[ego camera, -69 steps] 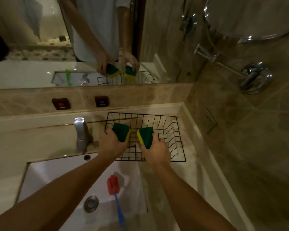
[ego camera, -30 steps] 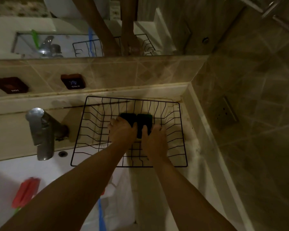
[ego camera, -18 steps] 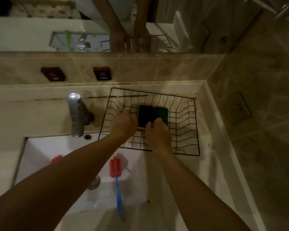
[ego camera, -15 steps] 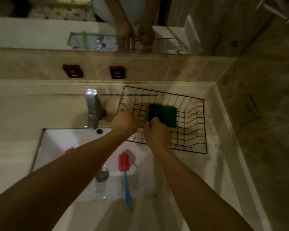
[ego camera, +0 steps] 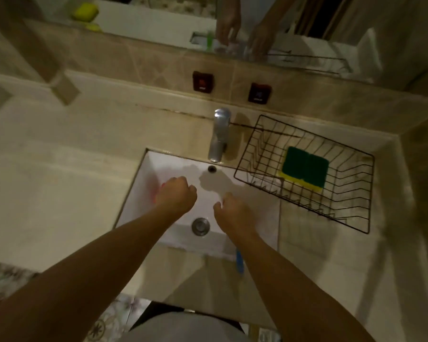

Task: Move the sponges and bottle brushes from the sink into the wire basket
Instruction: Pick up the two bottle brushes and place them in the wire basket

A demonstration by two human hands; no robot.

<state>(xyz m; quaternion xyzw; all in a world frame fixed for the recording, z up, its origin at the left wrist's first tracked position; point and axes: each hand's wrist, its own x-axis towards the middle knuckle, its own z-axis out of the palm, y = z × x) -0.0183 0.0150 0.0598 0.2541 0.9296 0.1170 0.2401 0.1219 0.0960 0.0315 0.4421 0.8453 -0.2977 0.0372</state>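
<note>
We reach both bare forearms forward, side by side. Our left hand (ego camera: 177,195) is curled into a loose fist, knuckles up. Our right hand (ego camera: 232,213) hangs palm-down with fingers bent, apart from the left.

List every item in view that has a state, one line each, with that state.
Two green-and-yellow sponges: side by side in the basket, green side up.
Black wire basket: on the counter right of the sink.
Blue-handled brush: mostly hidden under the right arm.
Red brush: blurred, in the sink by the left hand.
Chrome tap: no water visible.
Left hand: curled, over the sink.
Right hand: open, empty.
</note>
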